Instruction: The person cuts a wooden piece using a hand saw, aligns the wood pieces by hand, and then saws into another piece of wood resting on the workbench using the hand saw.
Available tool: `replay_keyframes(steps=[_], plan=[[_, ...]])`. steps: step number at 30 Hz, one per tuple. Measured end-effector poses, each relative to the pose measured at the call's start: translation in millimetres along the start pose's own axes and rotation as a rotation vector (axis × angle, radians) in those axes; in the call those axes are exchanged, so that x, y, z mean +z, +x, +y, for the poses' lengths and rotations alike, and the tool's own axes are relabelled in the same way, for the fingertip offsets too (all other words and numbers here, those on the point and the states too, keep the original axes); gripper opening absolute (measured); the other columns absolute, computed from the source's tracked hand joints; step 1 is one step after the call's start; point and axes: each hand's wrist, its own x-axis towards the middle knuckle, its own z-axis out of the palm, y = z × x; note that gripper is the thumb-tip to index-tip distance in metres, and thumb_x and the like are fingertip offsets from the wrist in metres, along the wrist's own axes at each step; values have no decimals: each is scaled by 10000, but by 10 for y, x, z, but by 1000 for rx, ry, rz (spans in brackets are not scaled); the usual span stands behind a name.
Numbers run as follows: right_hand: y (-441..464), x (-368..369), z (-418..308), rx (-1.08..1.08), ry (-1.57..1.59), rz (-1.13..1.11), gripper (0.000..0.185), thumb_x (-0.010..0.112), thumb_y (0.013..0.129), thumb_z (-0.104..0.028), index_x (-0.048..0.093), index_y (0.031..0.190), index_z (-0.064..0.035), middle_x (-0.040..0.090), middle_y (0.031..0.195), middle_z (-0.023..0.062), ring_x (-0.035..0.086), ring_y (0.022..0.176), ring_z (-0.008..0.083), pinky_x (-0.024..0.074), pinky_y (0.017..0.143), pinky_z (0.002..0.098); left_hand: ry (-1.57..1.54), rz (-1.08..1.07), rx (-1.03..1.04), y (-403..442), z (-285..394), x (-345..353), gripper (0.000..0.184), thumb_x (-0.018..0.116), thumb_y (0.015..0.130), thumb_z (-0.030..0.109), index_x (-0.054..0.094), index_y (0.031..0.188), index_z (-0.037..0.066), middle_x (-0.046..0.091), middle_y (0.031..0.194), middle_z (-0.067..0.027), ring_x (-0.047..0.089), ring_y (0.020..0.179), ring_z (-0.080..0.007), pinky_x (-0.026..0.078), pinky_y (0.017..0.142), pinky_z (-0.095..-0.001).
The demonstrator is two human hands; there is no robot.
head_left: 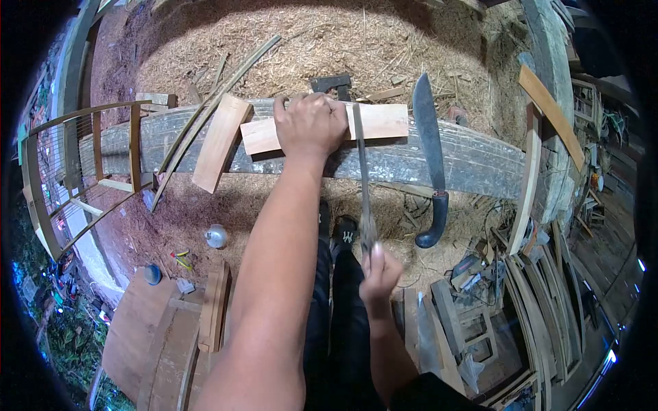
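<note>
My left hand (310, 125) is closed over a short pale wooden board (382, 123), its fingers curled over the far edge. The board lies across a weathered plank bench (274, 164). My right hand (380, 275) grips a handsaw (362, 161), seen almost edge-on, its blade crossing the board just right of my left hand. How deep the blade sits in the wood I cannot tell. A machete (428, 130) with a dark curved handle lies on the bench to the right. Left of the board rests another piece of wood (221, 144), set at a slant.
A slatted wooden frame (136, 147) stands at the bench's left end, near thin strips (226, 89). Curved wooden pieces (541, 301) lean at lower right. Wood shavings (274, 68) cover the ground. A clear round container (216, 236) and a blue-lidded one (152, 274) are at lower left.
</note>
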Motion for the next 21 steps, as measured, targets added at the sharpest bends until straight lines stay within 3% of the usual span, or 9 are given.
replay_keyframes(steps=[4,7,8,10,16,18,21], plan=[[731,282,-104,-159,-107,-33,441,505,1060,-252,468,686,-21,405,566,11,402,535,109,310,504,327,4,-12,-9,-4,15,-19,378,475,902,289,794,821,103,777,928,-83,712,988,-222,370,1099,-470],[324,99,97,-66,57,-54,446,498,1057,-262,468,681,-25,413,572,19,416,538,110,322,507,332,9,-24,-6,41,4,-33,373,480,899,289,795,822,107,776,924,-87,712,987,-222,371,1098,-466],[102,-22,128,-75,-27,-47,445,496,1054,-263,467,678,-27,430,579,27,434,536,119,325,509,331,12,-23,-6,29,11,-27,373,480,899,291,796,822,109,775,920,-88,712,987,-222,373,1096,-464],[-133,-120,77,83,36,-23,444,499,1052,-263,466,679,-24,432,574,41,444,530,134,329,508,337,-4,-4,-1,49,16,-10,373,481,898,291,797,825,106,775,920,-88,713,985,-225,380,1089,-466],[525,244,-60,-115,-53,-13,440,492,1052,-258,481,689,-10,434,576,47,435,535,127,332,518,331,33,-24,-65,60,77,-97,390,478,907,282,789,795,76,769,902,-120,718,944,-247,403,1067,-473],[535,215,-30,-95,9,-28,447,500,1050,-266,480,688,-5,437,576,45,436,540,121,332,523,327,76,-79,-123,107,81,-83,395,479,909,277,785,771,68,766,887,-131,721,916,-255,408,1061,-476],[258,7,128,-77,38,-35,452,513,1045,-267,478,681,0,431,574,38,436,548,108,328,528,317,31,-13,-37,73,52,-15,416,472,914,274,777,723,64,761,851,-136,725,855,-265,422,1046,-477]])
